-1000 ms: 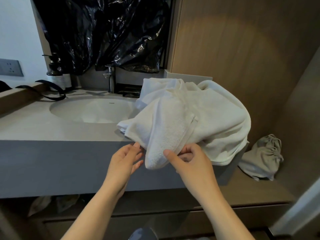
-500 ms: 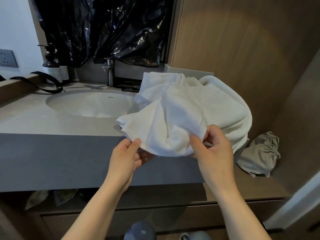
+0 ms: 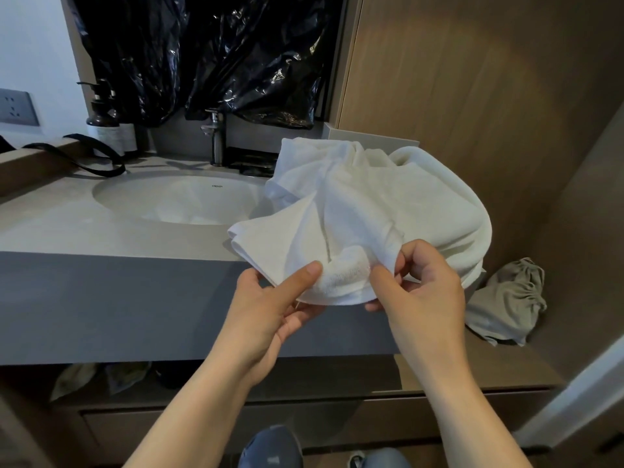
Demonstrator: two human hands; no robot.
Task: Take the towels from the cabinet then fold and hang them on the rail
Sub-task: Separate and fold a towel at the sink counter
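Observation:
A crumpled heap of white towels (image 3: 364, 211) lies on the right end of the grey vanity counter (image 3: 101, 238), hanging over its front edge. My left hand (image 3: 273, 305) pinches the near hem of the top towel, thumb on top and fingers underneath. My right hand (image 3: 418, 288) grips the same hem just to the right, thumb and curled fingers bunching the cloth. No rail or cabinet door shows in the head view.
A round sink (image 3: 175, 201) with a faucet (image 3: 216, 136) sits left of the towels. Soap bottles (image 3: 104, 123) and a black strap (image 3: 87, 163) are at the back left. Black plastic (image 3: 209, 52) covers the mirror. A beige drawstring bag (image 3: 506, 302) lies on the low wooden shelf at right.
My right hand came down and left along the towel's edge toward my left hand. My left thumb now lies on top of the hem. The towel's near fold has been pulled forward.

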